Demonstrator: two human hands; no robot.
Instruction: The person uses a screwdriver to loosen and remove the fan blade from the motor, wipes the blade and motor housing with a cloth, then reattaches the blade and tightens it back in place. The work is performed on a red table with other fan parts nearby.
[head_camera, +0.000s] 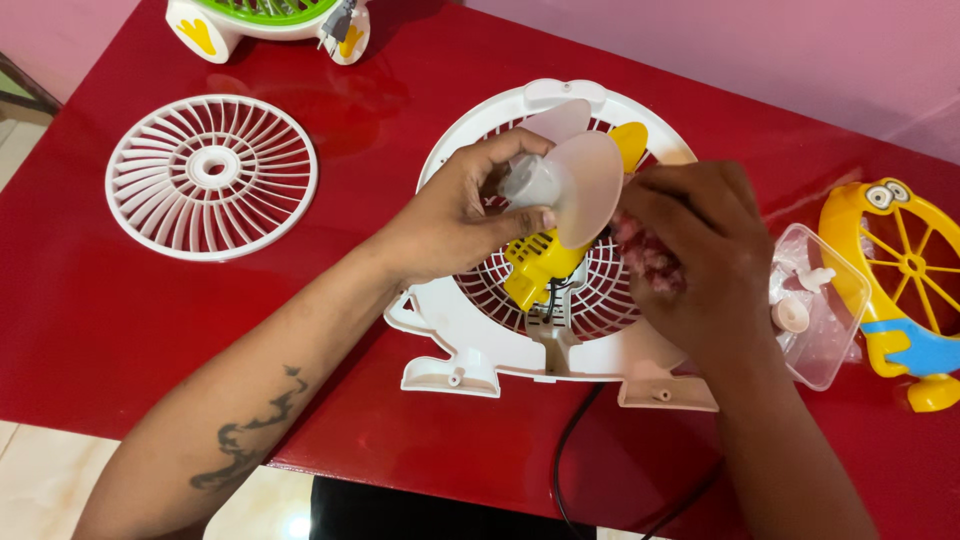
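Your left hand grips the translucent fan blade at its hub, thumb below and fingers curled over the top, so the hold is closed firmly on the blade. The blade sits over the middle of the white fan housing, which lies flat on the red table with its two feet toward you. Just under the blade, the yellow motor rests against the housing's rear grille, and thin black wires drop from it to the housing's lower edge. Your right hand is closed around a pink cloth, pressing it against the side of the blade near the motor; the fingers are curled tight, with only a bit of the cloth showing. A black cord runs from the base of the housing off the near edge of the table. To the left, well apart from your hands, a white round grille lies flat. At the far edge of the table stands part of another fan, white with a green grille. On the right, just beside your right wrist, sits a clear plastic box holding small white parts, and beyond it lies a yellow fan frame with a blue lower part.
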